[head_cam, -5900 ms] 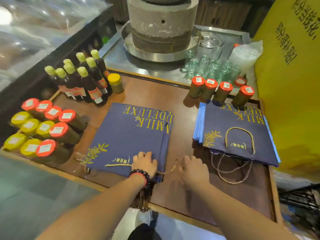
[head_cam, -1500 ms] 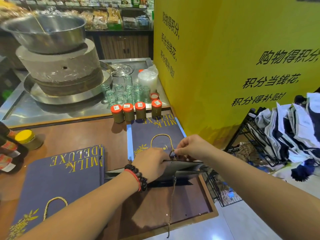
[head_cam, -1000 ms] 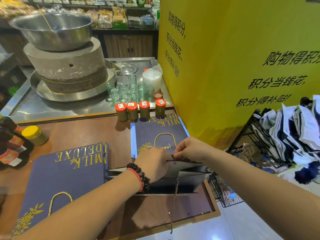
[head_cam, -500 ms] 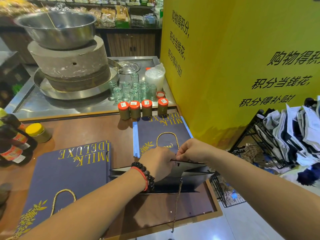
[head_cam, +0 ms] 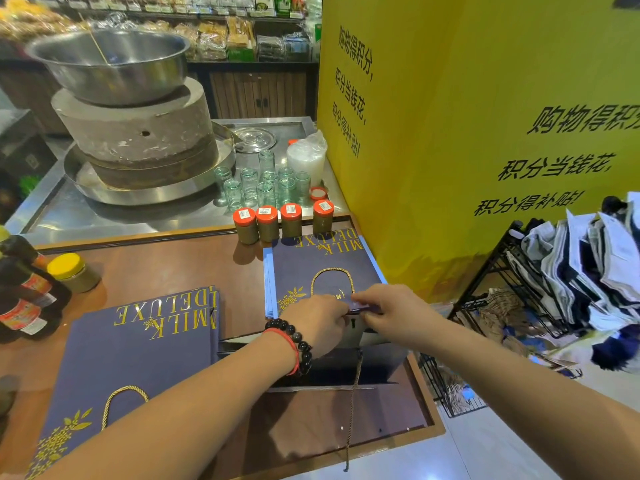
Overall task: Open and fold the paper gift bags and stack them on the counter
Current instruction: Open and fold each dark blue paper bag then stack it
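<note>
1. Your left hand (head_cam: 320, 322) and right hand (head_cam: 391, 311) both pinch the top edge of an open bag (head_cam: 349, 367).
2. It stands on the worktop (head_cam: 166, 271), between two flat stacks.

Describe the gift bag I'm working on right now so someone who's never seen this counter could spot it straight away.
Start at the big yellow wall on the right, then drop to the brown counter at its foot. Two piles of navy bags lie flat there; the half-open bag sits at the near right corner. Unlike the flat ones, its mouth gapes, both hands, left hand and right hand, pinch its top edge, and a gold cord dangles from it.
</note>
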